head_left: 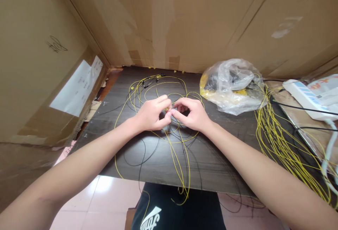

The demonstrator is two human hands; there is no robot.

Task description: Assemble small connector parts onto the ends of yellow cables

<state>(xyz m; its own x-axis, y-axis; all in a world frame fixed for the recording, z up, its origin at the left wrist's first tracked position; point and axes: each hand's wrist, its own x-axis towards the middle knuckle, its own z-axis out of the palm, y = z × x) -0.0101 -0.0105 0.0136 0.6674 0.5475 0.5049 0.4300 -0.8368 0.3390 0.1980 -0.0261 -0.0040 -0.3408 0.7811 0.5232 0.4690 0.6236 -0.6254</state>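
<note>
My left hand [155,113] is closed in a pinch over the middle of the table. A bit of thin yellow wire [173,149] shows at its fingertips, and strands hang below toward the table's front edge. Meeting it tip to tip is my right hand [191,114], with thumb and fingers curled together; what lies between them is hidden. Around and under both hands spread loose loops of yellow wire and black wire [144,152]. Small black connector ends [146,85] lie behind the left hand among the loops.
A clear plastic bag [232,96] with dark and yellow contents sits at the back right. Beside it, a thick bundle of yellow wires [274,142] drapes toward the front right. A white power strip [303,98] lies far right. Cardboard walls [163,22] enclose the table [111,117].
</note>
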